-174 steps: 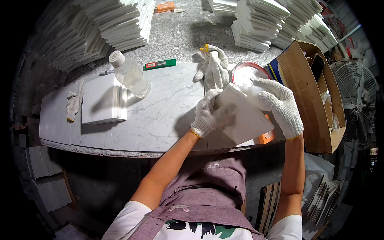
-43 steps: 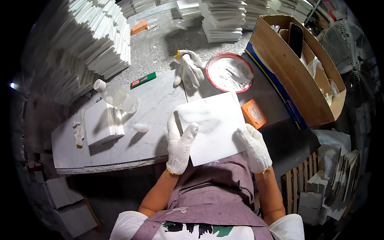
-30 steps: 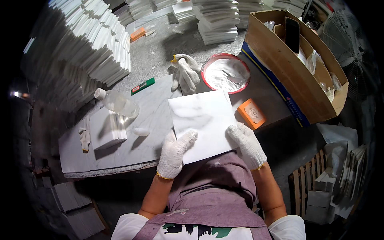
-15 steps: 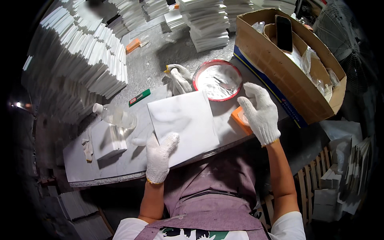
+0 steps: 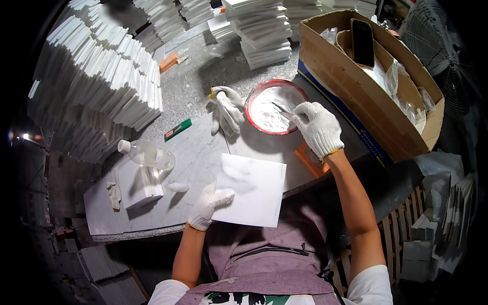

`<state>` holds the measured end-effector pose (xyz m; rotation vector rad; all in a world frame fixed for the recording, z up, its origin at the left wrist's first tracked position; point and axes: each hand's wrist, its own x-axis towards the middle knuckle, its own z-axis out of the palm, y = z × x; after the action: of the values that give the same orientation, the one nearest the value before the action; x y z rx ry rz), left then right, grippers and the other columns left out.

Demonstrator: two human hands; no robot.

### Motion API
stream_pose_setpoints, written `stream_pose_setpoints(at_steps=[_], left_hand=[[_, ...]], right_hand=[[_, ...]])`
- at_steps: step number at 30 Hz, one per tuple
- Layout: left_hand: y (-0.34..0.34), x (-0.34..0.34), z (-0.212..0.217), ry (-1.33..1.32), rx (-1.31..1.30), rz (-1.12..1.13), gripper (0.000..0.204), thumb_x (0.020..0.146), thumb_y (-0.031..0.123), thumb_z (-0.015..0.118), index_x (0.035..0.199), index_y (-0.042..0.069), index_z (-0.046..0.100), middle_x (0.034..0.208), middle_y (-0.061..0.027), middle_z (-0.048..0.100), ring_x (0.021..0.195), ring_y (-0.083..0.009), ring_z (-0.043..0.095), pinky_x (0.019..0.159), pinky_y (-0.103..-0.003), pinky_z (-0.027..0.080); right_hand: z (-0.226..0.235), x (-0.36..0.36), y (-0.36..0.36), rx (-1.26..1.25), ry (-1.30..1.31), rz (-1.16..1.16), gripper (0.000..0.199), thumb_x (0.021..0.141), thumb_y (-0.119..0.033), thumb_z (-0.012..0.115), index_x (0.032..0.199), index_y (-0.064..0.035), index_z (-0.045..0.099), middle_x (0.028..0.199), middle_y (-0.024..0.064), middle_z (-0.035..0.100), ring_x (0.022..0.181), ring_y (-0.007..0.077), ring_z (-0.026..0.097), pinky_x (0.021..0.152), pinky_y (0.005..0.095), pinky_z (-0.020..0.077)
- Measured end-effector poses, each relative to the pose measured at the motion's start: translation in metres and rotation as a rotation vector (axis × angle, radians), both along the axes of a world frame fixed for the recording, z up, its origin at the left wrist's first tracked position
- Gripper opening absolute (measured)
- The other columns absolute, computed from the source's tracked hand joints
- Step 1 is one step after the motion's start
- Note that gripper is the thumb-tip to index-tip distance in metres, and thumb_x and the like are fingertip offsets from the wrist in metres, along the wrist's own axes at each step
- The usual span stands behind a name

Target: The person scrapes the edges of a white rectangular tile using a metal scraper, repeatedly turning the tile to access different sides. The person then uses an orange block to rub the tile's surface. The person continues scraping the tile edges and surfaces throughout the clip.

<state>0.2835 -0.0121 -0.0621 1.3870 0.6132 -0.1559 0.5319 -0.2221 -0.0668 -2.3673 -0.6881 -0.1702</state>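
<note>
In a white knit glove, my left hand (image 5: 207,205) grips a square white tile with grey veining (image 5: 252,190) by its left edge, thumb on top, above the bench's front edge. My gloved right hand (image 5: 320,128) is closed on the handle of a small putty knife (image 5: 284,113). The knife's blade dips into white paste (image 5: 269,109) inside a red-rimmed round tub (image 5: 249,113). Close under my right wrist lies an orange block-like object (image 5: 311,158). A spare pair of white gloves (image 5: 226,112) rests left of the tub.
Tall stacks of white tiles (image 5: 101,76) rise at the left, more (image 5: 262,35) at the back. A cardboard box (image 5: 356,91) holding a phone (image 5: 362,43) flanks the tub. A clear bottle (image 5: 150,155), tile pile (image 5: 140,188) and green box (image 5: 178,129) sit on the marble bench (image 5: 198,145).
My right hand, open before, has closed on the putty knife at the tub. My left hand has brought the tile nearer my body and turned it.
</note>
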Motion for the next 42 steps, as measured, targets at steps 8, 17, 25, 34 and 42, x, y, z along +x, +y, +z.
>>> stream_pose_setpoints(at_steps=[8, 17, 25, 34, 42], left_hand=[[0.009, 0.030, -0.017, 0.033, -0.025, -0.207, 0.031, 0.083, 0.018, 0.068, 0.105, -0.002, 0.059, 0.079, -0.0010, 0.061, 0.067, -0.0059, 0.053, 0.061, -0.020, 0.044], [0.009, 0.044, -0.013, 0.131, 0.069, -0.204, 0.031, 0.081, 0.019, 0.071, 0.102, -0.001, 0.060, 0.078, -0.0023, 0.062, 0.066, -0.0058, 0.055, 0.057, -0.021, 0.045], [0.003, 0.055, -0.011, 0.177, 0.771, -0.230, 0.060, 0.070, 0.033, 0.076, 0.115, -0.001, 0.056, 0.096, -0.0173, 0.066, 0.087, -0.0246, 0.065, 0.077, -0.035, 0.050], [-0.031, 0.081, -0.002, 0.125, 1.238, -0.301, 0.065, 0.071, 0.042, 0.071, 0.121, 0.004, 0.056, 0.110, -0.0187, 0.060, 0.104, -0.0336, 0.058, 0.091, -0.041, 0.045], [-0.066, 0.106, -0.007, -0.164, 1.590, -0.440, 0.060, 0.068, 0.040, 0.074, 0.115, 0.009, 0.057, 0.099, -0.0130, 0.060, 0.089, -0.0331, 0.057, 0.081, -0.043, 0.046]], right_hand=[[0.016, -0.002, -0.003, 0.012, -0.031, -0.039, 0.011, 0.083, -0.023, 0.065, 0.088, -0.0139, 0.067, 0.087, 0.0081, 0.064, 0.081, 0.0284, 0.064, 0.074, 0.0378, 0.0507], [0.029, -0.111, -0.065, 0.932, 1.117, 0.024, 0.015, 0.088, -0.008, 0.062, 0.100, 0.0010, 0.060, 0.080, 0.0041, 0.063, 0.072, 0.0106, 0.059, 0.065, 0.0242, 0.0489], [-0.035, -0.106, -0.060, 1.218, 1.088, -0.299, 0.020, 0.095, -0.015, 0.056, 0.109, -0.0004, 0.055, 0.090, 0.0069, 0.062, 0.075, 0.0121, 0.059, 0.067, 0.0267, 0.0518], [-0.054, -0.099, -0.095, 1.269, 1.054, -0.286, 0.019, 0.091, -0.007, 0.057, 0.109, -0.0034, 0.056, 0.088, 0.0071, 0.060, 0.069, 0.0114, 0.055, 0.056, 0.0233, 0.0457], [-0.060, -0.119, -0.111, 1.080, 1.124, -0.409, 0.027, 0.089, -0.012, 0.061, 0.113, 0.0004, 0.056, 0.085, 0.0068, 0.062, 0.068, 0.0102, 0.058, 0.059, 0.0224, 0.0485]])
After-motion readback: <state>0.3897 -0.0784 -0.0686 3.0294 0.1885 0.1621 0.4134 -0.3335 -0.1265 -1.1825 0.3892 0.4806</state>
